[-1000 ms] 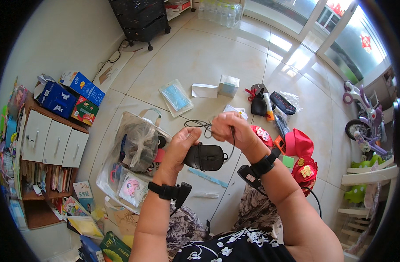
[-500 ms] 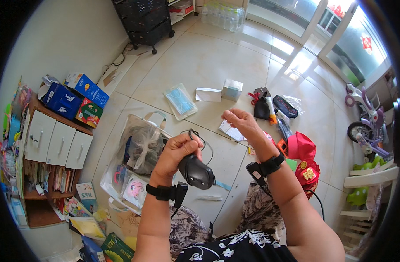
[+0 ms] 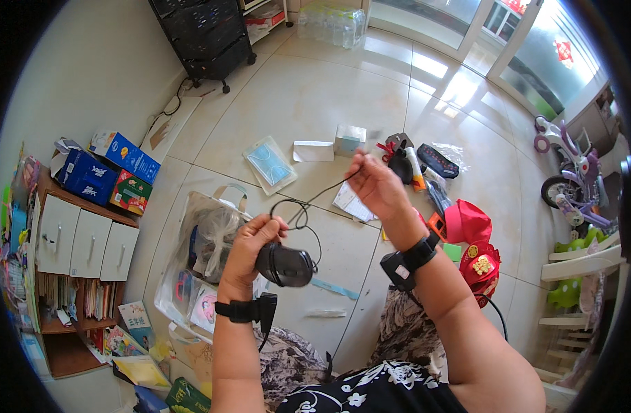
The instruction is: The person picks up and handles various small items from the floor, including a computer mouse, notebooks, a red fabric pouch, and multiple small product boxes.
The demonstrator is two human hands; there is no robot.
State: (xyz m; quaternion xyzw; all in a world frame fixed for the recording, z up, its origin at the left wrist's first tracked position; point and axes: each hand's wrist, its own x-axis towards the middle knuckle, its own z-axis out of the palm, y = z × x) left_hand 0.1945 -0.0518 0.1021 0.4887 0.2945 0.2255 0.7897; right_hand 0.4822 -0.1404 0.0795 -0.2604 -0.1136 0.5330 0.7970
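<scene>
Between the two hands, a thin black cable (image 3: 327, 191) now stretches out, where half a second ago it hung beside the bare left hand (image 3: 255, 241); the bare right hand (image 3: 379, 184) has moved slightly farther off. Its grip looks pinched on the cable. The left grip is closed on a black, rounded plastic computer mouse (image 3: 288, 266), held just right of the whitish translucent storage bin (image 3: 165, 275). So far, a strand seems to lie around the mouse; the loose loops and stretched run remain unwrapped.
</scene>
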